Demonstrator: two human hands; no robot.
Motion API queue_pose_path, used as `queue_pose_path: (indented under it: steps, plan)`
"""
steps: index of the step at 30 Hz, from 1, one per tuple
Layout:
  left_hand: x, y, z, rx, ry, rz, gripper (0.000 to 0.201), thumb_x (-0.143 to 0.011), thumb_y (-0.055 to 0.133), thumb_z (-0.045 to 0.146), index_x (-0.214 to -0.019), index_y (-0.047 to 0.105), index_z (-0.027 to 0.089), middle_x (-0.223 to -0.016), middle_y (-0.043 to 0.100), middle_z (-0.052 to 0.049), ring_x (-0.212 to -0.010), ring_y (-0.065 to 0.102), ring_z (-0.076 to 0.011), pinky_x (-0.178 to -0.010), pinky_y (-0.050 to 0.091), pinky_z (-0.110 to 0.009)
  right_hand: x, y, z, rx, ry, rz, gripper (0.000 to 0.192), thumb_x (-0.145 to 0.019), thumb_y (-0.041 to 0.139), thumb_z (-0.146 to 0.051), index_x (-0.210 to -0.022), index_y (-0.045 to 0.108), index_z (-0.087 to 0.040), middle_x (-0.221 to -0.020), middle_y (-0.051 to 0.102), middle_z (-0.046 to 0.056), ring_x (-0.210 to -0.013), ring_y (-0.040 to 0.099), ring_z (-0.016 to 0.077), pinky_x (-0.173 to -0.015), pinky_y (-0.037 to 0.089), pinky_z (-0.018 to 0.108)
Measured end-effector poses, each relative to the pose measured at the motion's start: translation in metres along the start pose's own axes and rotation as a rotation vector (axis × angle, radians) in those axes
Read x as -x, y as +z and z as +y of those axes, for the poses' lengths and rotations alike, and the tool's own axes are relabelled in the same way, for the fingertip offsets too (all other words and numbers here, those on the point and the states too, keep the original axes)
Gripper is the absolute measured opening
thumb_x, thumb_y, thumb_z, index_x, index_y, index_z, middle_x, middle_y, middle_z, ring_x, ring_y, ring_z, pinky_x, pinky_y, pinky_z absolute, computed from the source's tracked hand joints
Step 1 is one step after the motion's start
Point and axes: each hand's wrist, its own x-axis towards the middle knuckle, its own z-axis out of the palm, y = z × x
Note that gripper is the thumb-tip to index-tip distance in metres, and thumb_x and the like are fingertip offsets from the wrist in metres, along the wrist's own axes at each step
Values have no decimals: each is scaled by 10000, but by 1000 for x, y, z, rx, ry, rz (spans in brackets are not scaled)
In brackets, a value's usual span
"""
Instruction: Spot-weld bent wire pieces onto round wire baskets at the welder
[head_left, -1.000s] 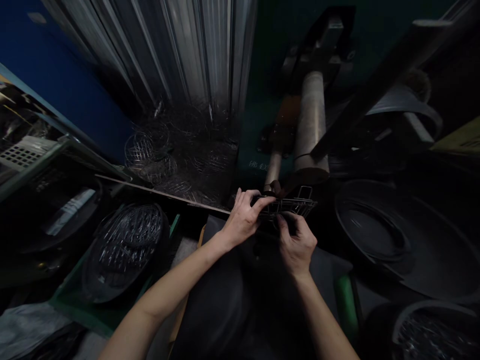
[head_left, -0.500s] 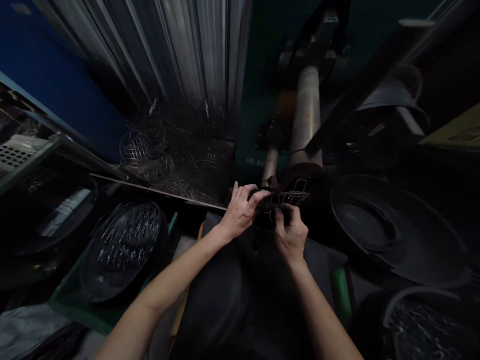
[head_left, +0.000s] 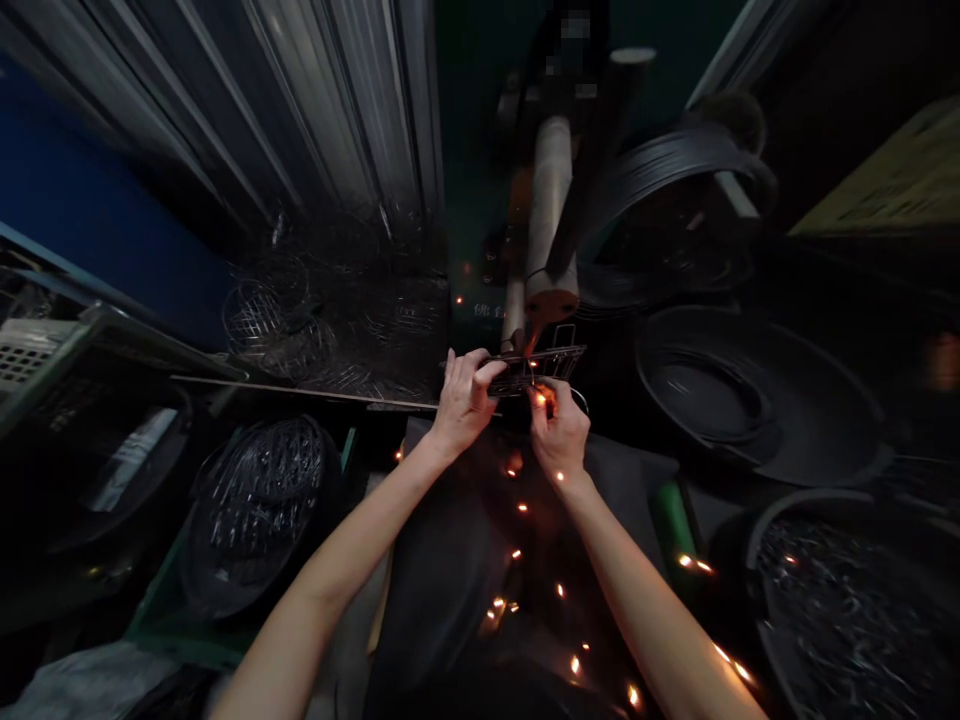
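A dark wire rack (head_left: 571,355) lies level under the tip of a spot-welding machine's metal arm (head_left: 551,215). My left hand (head_left: 466,402) is closed on the rack's left side, thumb and fingers gripping its wires. On the near side, my right hand (head_left: 561,430) pinches at the rack's edge, where an orange spark glows by the thumb. A curved wire shows just right of that hand; its other end is hidden by the fingers. Bright sparks fall over the dark apron (head_left: 450,560) on my lap and near my right forearm.
A basin (head_left: 187,560) of wire pieces stands left on a green crate (head_left: 169,640). On the right are a wide basin (head_left: 832,410) with wire rings, a tub (head_left: 757,590) of small metal parts and a wire coil (head_left: 675,165). Wire baskets (head_left: 262,315) lie behind.
Sparks have burst out at the rack and scattered downward. The view has shifted, so the machine appears further left. Both hands keep their hold at the rack.
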Motion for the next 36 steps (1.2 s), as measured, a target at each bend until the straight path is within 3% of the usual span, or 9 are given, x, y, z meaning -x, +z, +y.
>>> queue_pose_path:
  steps: [6, 10, 16, 23, 30, 36]
  plan:
    - [0, -2, 2, 33, -18, -11, 551, -722, 533, 46, -1206, 338, 220, -1207, 490, -89, -1139, 496, -214, -1070, 272, -569, 3, -20, -1, 3, -61, 92, 259, -912, 485, -347, -1050, 622, -176, -988, 676, 82, -906, 638, 179, -822, 507, 332]
    - [1, -2, 0, 43, -17, 8, 557, -722, 547, 59, -1214, 331, 206, -1214, 492, -100, -1147, 494, -216, -1072, 268, -569, -1, -26, -4, 9, -109, 43, 235, -918, 473, -321, -997, 647, -185, -941, 668, 74, -870, 633, 170, -810, 510, 326]
    - [2, -4, 0, 63, -22, 3, 575, -717, 594, 78, -1207, 331, 227, -1225, 501, -91, -1144, 510, -216, -1051, 313, -544, -4, -16, -3, 51, -80, -29, 240, -905, 484, -349, -966, 656, -193, -894, 623, 63, -787, 612, 161, -717, 510, 300]
    - [0, -6, 0, 88, 37, 73, 575, -705, 601, 68, -1188, 326, 214, -1210, 521, -108, -1127, 533, -212, -918, 444, -410, -4, -7, -4, 167, -119, -42, 239, -924, 432, -316, -861, 618, -180, -847, 571, 68, -690, 549, 154, -596, 446, 264]
    - [1, -4, 3, 63, 24, 92, 624, -671, 627, 42, -1183, 321, 224, -1208, 524, -111, -1120, 542, -224, -895, 458, -408, -1, -4, -5, 345, -126, -49, 249, -928, 409, -306, -847, 598, -166, -838, 559, 77, -637, 514, 145, -527, 379, 242]
    - [2, -5, 8, 50, 14, 120, 624, -660, 631, 17, -1184, 347, 202, -1191, 536, -118, -1100, 541, -228, -888, 459, -406, -1, -1, -5, 370, -111, -46, 239, -922, 405, -288, -843, 589, -157, -841, 551, 85, -650, 515, 151, -541, 378, 242]
